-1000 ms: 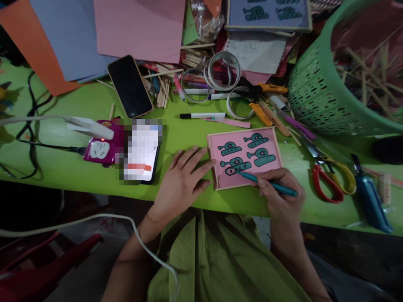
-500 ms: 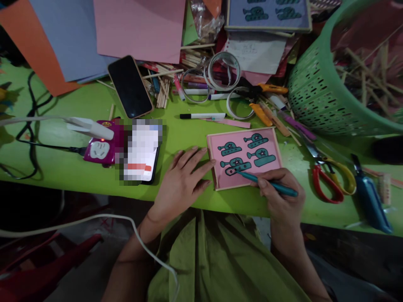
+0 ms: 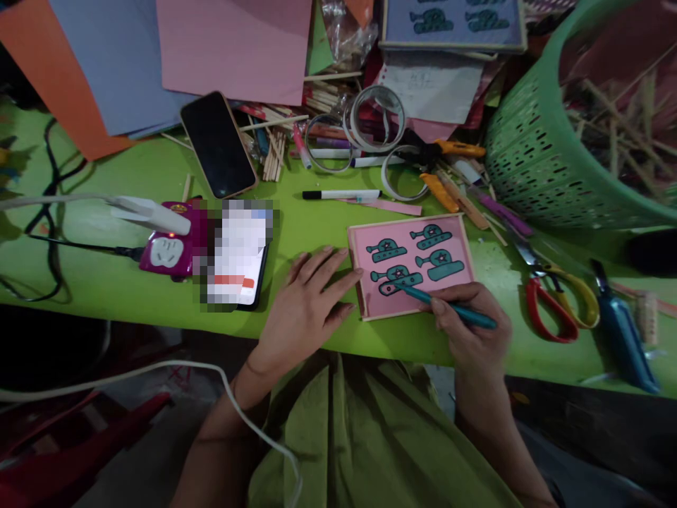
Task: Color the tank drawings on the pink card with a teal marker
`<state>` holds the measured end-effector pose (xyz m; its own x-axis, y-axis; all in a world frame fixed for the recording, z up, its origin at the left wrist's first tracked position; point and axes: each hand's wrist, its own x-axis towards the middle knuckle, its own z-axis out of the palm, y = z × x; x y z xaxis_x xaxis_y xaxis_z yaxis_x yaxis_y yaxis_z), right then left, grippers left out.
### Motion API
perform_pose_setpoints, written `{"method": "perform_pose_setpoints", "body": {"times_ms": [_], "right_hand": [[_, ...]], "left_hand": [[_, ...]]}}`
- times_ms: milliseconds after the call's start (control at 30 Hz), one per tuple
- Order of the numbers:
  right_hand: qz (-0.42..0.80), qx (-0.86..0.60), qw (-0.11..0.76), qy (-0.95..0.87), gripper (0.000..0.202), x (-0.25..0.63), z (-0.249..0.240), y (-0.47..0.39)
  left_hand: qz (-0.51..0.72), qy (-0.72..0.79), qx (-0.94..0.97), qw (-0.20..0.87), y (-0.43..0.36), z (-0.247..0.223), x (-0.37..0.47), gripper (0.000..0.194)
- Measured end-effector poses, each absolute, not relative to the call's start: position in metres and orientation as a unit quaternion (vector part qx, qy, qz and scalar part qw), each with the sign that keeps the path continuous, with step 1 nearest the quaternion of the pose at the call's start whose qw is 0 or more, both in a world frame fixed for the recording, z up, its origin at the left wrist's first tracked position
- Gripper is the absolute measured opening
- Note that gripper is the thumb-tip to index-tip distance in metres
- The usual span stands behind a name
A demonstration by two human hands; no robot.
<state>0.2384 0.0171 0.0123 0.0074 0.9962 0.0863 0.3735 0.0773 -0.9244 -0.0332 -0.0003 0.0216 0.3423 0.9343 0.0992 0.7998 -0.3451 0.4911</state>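
A pink card with a pale stick frame [image 3: 370, 305] lies on the green table [image 3: 312, 219], bearing several teal tank drawings outlined in black. My right hand [image 3: 470, 324] is closed on a teal marker [image 3: 460, 310], its tip touching the lower-left tank, whose base is part pink, part teal. My left hand [image 3: 312, 303] rests flat with fingers spread, fingertips at the card's left edge. A lit phone [image 3: 238, 261] lies to the left of that hand. Above the card are a black-capped white marker [image 3: 343, 195] and a pink paper strip [image 3: 394, 207].
Scissors [image 3: 553, 303] and a blue pouch-like item [image 3: 624, 331] lie at right, below a green basket of sticks [image 3: 518, 155]. Tape rolls [image 3: 378, 120], a dark phone [image 3: 218, 144] and coloured paper [image 3: 233, 49] lie behind. A purple socket block [image 3: 169, 243] with cables sits left.
The teal marker and my right hand have shifted very slightly left. The marker's tip has moved a little up and left on the lower-left tank. My left hand has stayed in place.
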Motion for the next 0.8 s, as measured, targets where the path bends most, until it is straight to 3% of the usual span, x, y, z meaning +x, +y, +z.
{"method": "perform_pose_setpoints", "body": {"times_ms": [800], "right_hand": [[0.389, -0.541, 0.42, -0.616, 0.007, 0.2381, 0.0113, 0.0172]], "left_hand": [[0.197, 0.541, 0.8, 0.17, -0.0009, 0.0196, -0.0332, 0.04]]}}
